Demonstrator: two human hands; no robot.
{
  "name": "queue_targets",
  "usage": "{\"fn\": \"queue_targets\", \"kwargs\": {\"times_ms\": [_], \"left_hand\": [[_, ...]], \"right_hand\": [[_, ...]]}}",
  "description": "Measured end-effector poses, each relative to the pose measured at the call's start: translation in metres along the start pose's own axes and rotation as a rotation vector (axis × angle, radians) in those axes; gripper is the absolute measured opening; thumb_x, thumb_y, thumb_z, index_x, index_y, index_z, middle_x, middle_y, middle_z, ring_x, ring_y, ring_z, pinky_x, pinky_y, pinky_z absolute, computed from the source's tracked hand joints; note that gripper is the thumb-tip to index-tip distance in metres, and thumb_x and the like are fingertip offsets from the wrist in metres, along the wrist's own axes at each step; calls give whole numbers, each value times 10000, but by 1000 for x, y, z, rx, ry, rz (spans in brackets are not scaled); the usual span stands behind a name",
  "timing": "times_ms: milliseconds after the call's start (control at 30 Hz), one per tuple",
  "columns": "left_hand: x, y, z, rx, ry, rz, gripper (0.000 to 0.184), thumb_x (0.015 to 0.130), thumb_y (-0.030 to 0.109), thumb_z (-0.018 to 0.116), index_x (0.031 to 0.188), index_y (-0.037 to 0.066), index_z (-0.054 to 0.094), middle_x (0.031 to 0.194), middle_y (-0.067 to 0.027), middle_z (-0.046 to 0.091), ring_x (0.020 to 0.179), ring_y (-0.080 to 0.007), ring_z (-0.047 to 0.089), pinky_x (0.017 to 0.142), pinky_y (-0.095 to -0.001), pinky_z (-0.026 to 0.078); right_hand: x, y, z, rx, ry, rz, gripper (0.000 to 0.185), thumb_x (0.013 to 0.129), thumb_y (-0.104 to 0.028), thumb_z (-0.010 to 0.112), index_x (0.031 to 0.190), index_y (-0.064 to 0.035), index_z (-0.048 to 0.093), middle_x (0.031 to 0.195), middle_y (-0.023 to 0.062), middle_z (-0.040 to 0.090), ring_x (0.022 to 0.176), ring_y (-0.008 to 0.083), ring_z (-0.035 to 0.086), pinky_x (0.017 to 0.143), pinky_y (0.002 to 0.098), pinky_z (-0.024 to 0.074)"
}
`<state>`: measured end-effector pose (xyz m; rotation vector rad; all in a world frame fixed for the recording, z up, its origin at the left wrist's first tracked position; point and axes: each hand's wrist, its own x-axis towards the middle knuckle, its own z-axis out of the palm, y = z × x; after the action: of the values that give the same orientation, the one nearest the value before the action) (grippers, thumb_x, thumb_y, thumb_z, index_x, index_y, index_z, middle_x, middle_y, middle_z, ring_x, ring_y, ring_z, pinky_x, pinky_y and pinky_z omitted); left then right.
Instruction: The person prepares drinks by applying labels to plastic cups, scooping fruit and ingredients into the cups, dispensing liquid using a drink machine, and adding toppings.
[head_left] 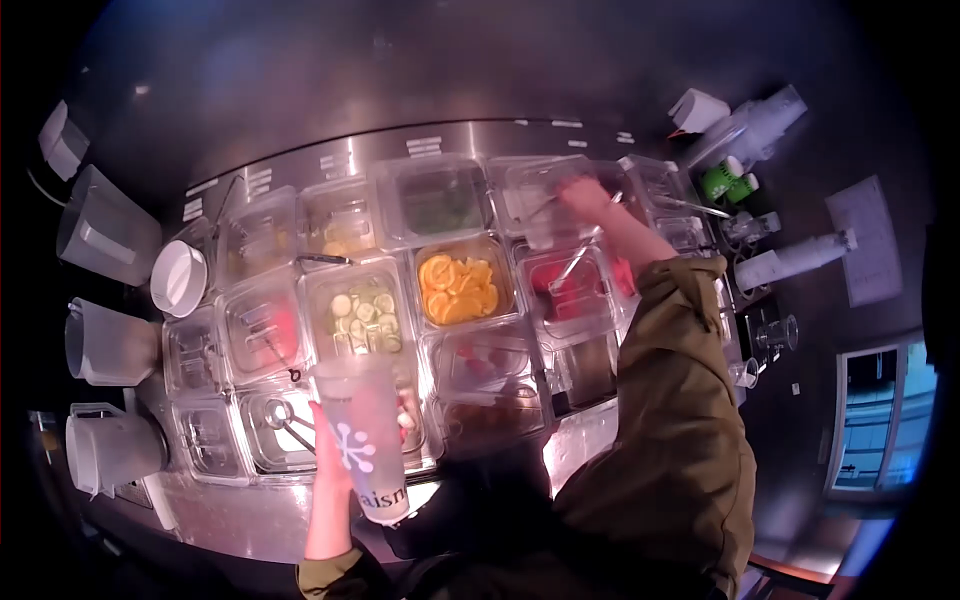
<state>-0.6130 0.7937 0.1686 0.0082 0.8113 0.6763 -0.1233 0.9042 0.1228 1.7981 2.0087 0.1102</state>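
My left hand is wrapped round a tall frosted plastic cup with a white flower-like logo and dark lettering. The cup tilts slightly, above the front containers. My right hand reaches over a clear container in the back row. Its fingers are smeared by motion, and I cannot make out what they hold, if anything. Near it is a container of red food with a utensil resting in it. Orange slices fill a middle container, and pale green-edged slices lie in another to its left.
Several clear pitchers line the left side. A white bowl stands by the containers' left edge. A spoon lies in a front-left container. At right are green-labelled bottles, stacked plastic cups and a paper sheet.
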Motion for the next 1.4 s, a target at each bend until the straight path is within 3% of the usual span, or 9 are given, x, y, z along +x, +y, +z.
{"fn": "queue_targets", "kwargs": {"times_ms": [100,167,233,433,667,767,900,1133,1400], "left_hand": [[40,1,-26,269,-171,-144,813,781,699,231,1190,17,397,948,-158,558,738,-285,592,594,-389,517],[56,-18,-18,585,79,-135,779,816,662,218,1231,16,351,844,-79,518,638,-162,533,520,-267,478],[59,-22,14,852,-32,-96,662,879,547,230,1273,21,310,1090,-102,470,896,-189,503,762,-303,422],[87,-35,-5,1206,-276,230,300,925,231,374,895,-30,519,1278,-167,343,1214,-237,288,1001,-306,212],[88,-27,15,1175,-251,266,260,891,125,411,1084,-40,467,1251,-157,381,1199,-218,326,990,-285,234],[83,-25,9,1009,-290,218,310,923,207,365,1115,-24,441,1211,-138,427,1140,-190,398,953,-284,300],[69,4,15,858,177,-43,499,941,381,212,1197,-7,393,1108,-103,502,1003,-164,492,875,-288,381],[80,56,-136,704,232,515,612,886,517,315,1280,50,338,1221,-75,445,1092,-200,448,915,-345,363],[48,44,-7,1157,-7,832,835,736,542,578,1289,-16,296,1235,-139,413,1132,-225,414,948,-342,310]], "right_hand": [[23,-22,2,104,438,-91,315,702,-164,561,991,-39,550,980,102,553,915,259,544,789,366,452],[42,-64,-23,236,657,-238,309,695,-163,576,974,-33,543,975,102,550,917,257,536,800,362,435],[66,-108,-42,335,756,-369,248,686,-168,562,890,-29,566,947,111,553,926,252,526,795,366,412],[126,-106,-42,141,529,-328,183,682,-193,583,792,-48,597,875,94,567,872,246,542,793,342,416],[127,-15,-23,180,391,150,181,676,-189,569,771,-40,609,894,130,585,852,275,574,747,402,455],[109,-46,-28,175,614,-134,224,705,-200,588,863,-42,569,870,115,577,835,277,558,750,384,450],[97,-96,-16,178,499,-386,296,700,-265,636,886,-44,567,826,93,588,826,269,563,726,356,460],[41,-68,-110,136,118,-178,237,724,-213,602,900,-56,578,802,117,603,784,287,596,647,377,489],[-20,-110,-70,144,-91,-510,284,638,-147,609,914,-81,596,824,92,603,781,269,588,633,374,484]]}}
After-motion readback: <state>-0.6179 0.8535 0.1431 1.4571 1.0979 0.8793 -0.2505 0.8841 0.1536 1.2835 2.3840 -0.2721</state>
